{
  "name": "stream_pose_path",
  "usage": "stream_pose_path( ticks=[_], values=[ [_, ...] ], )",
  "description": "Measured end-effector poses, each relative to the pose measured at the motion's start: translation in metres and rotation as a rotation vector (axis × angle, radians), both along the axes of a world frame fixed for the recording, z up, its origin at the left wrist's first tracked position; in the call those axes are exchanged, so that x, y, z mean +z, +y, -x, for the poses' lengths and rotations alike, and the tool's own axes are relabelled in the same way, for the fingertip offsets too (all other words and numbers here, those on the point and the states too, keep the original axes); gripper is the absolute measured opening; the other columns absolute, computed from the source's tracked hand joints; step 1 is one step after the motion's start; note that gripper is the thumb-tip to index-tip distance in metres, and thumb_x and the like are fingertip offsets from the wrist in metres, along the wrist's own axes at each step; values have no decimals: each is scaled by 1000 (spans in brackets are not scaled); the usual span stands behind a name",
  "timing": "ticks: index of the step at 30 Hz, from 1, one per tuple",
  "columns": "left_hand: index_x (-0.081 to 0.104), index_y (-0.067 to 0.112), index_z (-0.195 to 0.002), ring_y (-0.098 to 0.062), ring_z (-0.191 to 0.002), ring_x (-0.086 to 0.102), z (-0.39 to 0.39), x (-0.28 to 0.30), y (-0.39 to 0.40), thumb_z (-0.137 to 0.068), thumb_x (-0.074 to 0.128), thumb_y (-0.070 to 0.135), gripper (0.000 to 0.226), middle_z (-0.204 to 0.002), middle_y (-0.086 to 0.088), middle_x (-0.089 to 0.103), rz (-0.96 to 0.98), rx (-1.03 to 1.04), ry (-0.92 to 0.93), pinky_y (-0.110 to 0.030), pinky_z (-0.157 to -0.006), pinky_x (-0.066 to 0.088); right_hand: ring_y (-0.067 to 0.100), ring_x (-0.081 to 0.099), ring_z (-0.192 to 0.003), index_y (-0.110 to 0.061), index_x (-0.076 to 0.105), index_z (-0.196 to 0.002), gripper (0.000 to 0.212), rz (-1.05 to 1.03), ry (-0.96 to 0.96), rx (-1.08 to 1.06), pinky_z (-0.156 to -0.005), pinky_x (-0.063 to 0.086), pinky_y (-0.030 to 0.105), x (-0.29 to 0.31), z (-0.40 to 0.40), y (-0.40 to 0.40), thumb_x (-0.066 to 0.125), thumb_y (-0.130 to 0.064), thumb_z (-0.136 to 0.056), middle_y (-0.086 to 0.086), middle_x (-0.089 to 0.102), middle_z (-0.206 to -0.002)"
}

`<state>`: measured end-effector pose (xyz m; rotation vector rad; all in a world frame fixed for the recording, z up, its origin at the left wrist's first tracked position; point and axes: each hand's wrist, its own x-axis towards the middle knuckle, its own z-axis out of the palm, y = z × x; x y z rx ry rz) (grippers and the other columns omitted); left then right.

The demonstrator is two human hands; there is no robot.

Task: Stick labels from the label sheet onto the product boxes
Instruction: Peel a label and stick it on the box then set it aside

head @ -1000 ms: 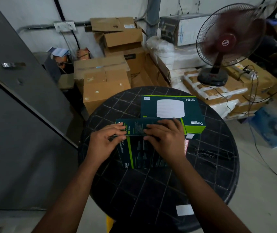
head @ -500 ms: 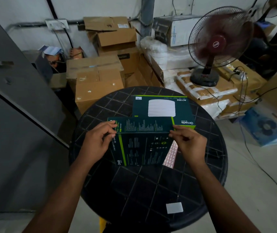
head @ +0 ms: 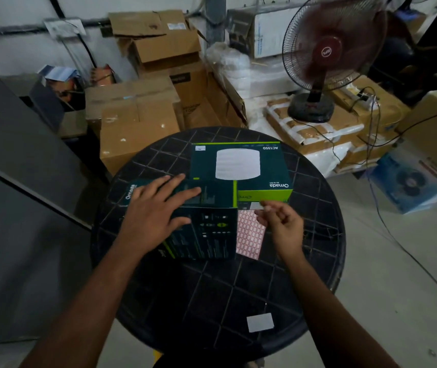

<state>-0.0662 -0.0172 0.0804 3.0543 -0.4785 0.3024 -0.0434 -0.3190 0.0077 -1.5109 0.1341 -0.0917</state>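
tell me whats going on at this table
A person is labelling product boxes on a round black table. Their left hand lies flat, fingers spread, on the near box. The right hand hovers by the red-grid label sheet lying beside that box, fingers pinched; whether they hold a label is unclear. A second box behind already has a small white label near one corner.

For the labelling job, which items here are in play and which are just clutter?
In play: near product box under the left hand; far product box; label sheet by the right hand.
Clutter: fan; cardboard cartons; white paper scrap.
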Motion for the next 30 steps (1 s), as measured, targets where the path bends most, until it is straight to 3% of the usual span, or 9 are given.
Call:
stream_pose_path(
  ticks=[4, 6, 8, 9, 13, 16, 20, 25, 30],
  values=[
    [22, 51, -153, -27, -145, 33, 5, -1, 26, -90, 33, 72, 67, -164, 9, 27, 30, 105, 10, -52, -101, 37, 18, 64, -115, -21, 60, -134, 38, 705, 283, 309, -90, 55, 24, -87, -5, -8, 64, -13, -97, 11, 60, -142],
    [25, 50, -152, -28, -143, 33, 5, 3, 35, -92, 42, 71, 66, -163, 8, 28, 78, 166, 29, -54, -101, 36, 29, 42, -142, -24, 36, -154, 65, 1031, 336, 580, -110, 42, 44, -117, -4, -8, 65, -27, -96, 8, 33, -163],
    [29, 47, -152, -29, -143, 33, 3, 5, 44, -91, 54, 61, 67, -163, 8, 28, 123, 204, 45, -55, -102, 34, 34, 21, -151, -28, 16, -160, 82, 1343, 314, 760, -115, 29, 60, -132, 0, -6, 62, -46, -95, 4, 9, -170],
    [31, 46, -152, -29, -144, 32, 2, 6, 47, -90, 58, 56, 68, -164, 8, 27, 145, 215, 50, -56, -103, 33, 34, 20, -150, -28, 17, -160, 82, 1408, 295, 760, -115, 28, 61, -135, 3, -5, 60, -51, -94, 5, 11, -169],
    [30, 44, -152, -30, -144, 30, -1, 4, 64, -91, 61, 57, 69, -163, 7, 28, 253, 257, 48, -59, -105, 32, 28, 31, -142, -27, 44, -145, 55, 1360, 235, 575, -112, 32, 53, -132, -1, 0, 56, -50, -96, 7, 36, -154],
    [29, 44, -152, -29, -143, 30, -5, 4, 74, -87, 47, 65, 71, -163, 7, 30, 316, 294, 48, -59, -106, 30, 31, 26, -147, -31, 38, -149, 62, 1337, 264, 634, -114, 31, 56, -131, -6, -2, 62, -46, -94, 8, 28, -160],
    [29, 43, -153, -30, -143, 30, -10, 4, 75, -93, 57, 55, 67, -163, 6, 29, 309, 293, 31, -58, -108, 28, 28, 36, -139, -31, 43, -146, 56, 1360, 280, 621, -114, 31, 53, -131, -9, -2, 64, -39, -94, 7, 40, -150],
    [29, 43, -153, -32, -142, 33, -12, 4, 66, -94, 54, 56, 65, -162, 3, 31, 265, 282, 20, -58, -106, 30, 35, 25, -147, -21, 26, -154, 97, 1219, 464, 445, -114, 31, 59, -130, -11, 1, 81, -47, -78, 14, 22, -160],
    [29, 42, -153, -32, -142, 31, -12, 8, 69, -93, 60, 49, 68, -163, 2, 30, 291, 299, 26, -59, -107, 29, 38, 30, -139, -24, 38, -142, 86, 1214, 588, 352, -110, 38, 60, -135, -3, 10, 83, -52, -74, 17, 31, -149]
  ],
)
